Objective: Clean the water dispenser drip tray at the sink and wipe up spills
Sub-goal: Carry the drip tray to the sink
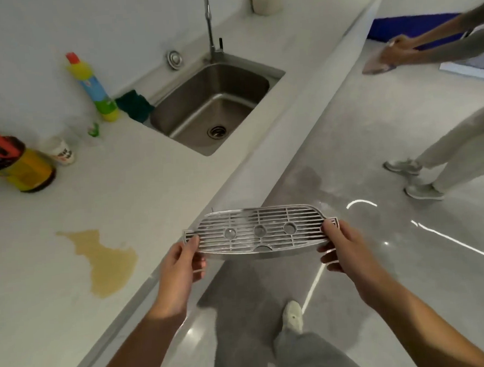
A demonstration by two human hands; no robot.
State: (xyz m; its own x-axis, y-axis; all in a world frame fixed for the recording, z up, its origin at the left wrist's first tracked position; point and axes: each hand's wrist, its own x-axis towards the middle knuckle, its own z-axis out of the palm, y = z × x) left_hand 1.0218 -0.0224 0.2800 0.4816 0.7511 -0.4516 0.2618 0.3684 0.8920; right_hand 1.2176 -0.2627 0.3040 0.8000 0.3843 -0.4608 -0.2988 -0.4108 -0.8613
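A long white counter [150,189] held a steel sink [210,105]. On the counter, nearer the person than the sink, lay a brown spill [104,260]. The drip tray [261,233] was in the air at the counter's edge, well short of the sink, its long axis crosswise. The left hand [180,263] and right hand [344,248] each pinched one end, the left nearer the sink.

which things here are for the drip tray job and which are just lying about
For the job: drip tray, held by left hand and right hand; sink; tap; green cloth; cleaner bottle; yellow spill.
Lying about: dark jar; paper cup; white pot.
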